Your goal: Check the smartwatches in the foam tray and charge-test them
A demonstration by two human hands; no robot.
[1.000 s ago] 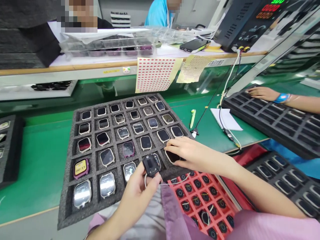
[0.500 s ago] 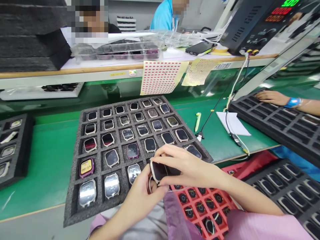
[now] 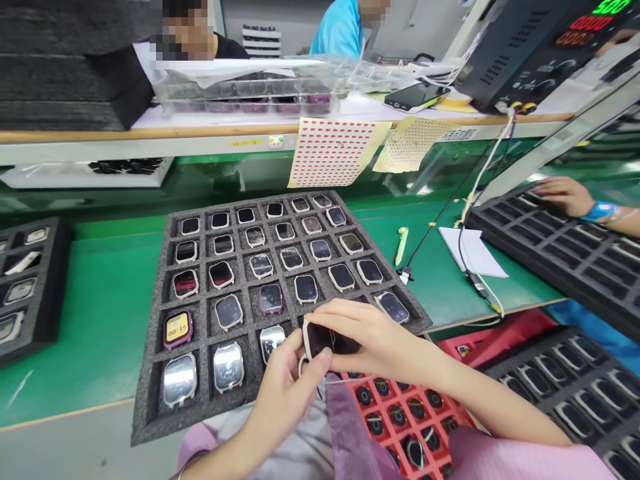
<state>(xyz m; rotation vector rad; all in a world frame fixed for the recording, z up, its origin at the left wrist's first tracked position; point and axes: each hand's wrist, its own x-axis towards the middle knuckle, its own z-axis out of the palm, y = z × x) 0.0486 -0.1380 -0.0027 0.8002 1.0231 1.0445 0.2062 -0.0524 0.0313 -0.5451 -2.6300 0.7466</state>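
Both my hands meet over the near right corner of a dark foam tray (image 3: 200, 417). My right hand (image 3: 367, 337) pinches a smartwatch body (image 3: 317, 338) with a black screen and pale rim. My left hand (image 3: 285, 390) is closed beneath it, thumb pressed on the watch's lower edge, with a small black part and a thin pale cable mostly hidden behind the watch. The tray's cells hold several watch bodies; one purple watch (image 3: 177, 329) shows a lit yellow screen.
A red tray (image 3: 400, 417) of small round black parts lies under my right forearm. More dark trays sit at left (image 3: 30, 287) and right (image 3: 565, 247), where another person's hand (image 3: 567, 195) rests. A cable (image 3: 470, 220), pen (image 3: 401, 245) and paper (image 3: 473, 252) lie on the green mat.
My right hand lifted a watch from the tray's near right cell and brought it to my left hand, covering the black part. The view shifted slightly.
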